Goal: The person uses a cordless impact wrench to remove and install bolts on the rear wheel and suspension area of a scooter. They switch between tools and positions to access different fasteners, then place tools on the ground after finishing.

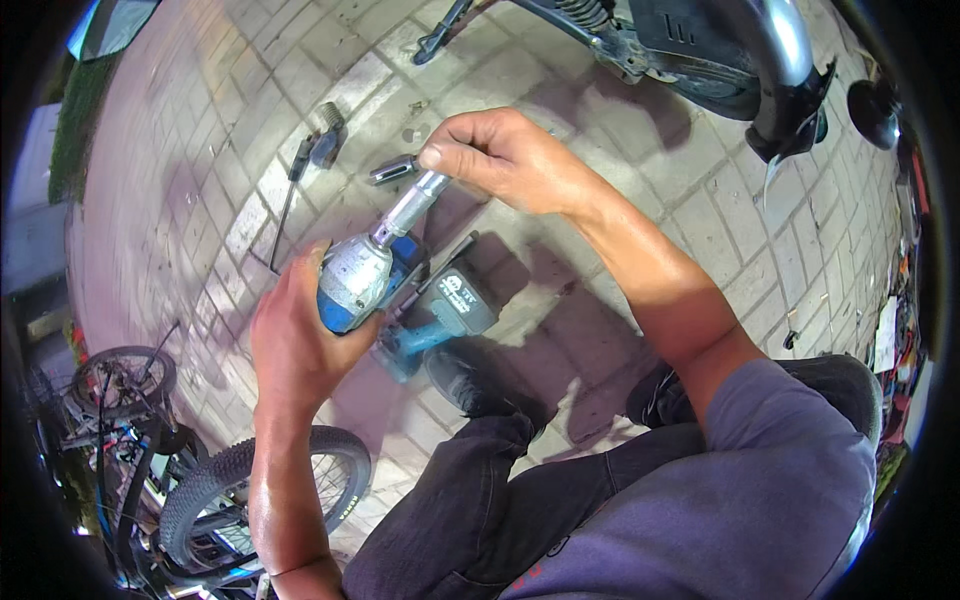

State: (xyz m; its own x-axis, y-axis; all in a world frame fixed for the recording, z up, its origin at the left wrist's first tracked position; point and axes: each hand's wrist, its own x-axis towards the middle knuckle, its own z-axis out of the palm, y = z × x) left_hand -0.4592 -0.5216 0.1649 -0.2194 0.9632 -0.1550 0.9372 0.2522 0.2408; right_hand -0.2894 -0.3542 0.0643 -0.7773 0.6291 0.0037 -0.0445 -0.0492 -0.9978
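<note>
My left hand (290, 340) is wrapped round a blue and silver cordless impact wrench (357, 272), its nose tilted up and to the right. A long silver socket (408, 212) sits on the front of the wrench. At the socket's far end my right hand (505, 160) pinches it between thumb and fingers; the fingertips partly cover that end. Just left of the right hand, a short dark and silver cylindrical piece (392, 170) lies on the paving. Beneath the wrench, a teal power tool with a dark battery (462, 303) rests on the ground by my shoe.
A thin T-shaped rod tool (288, 205) and a small spring-like part (330, 118) lie on the brick paving (230, 110). A scooter (700, 55) stands at the far right, its stand reaching left. Bicycles with a knobby tyre (205, 495) are at the near left.
</note>
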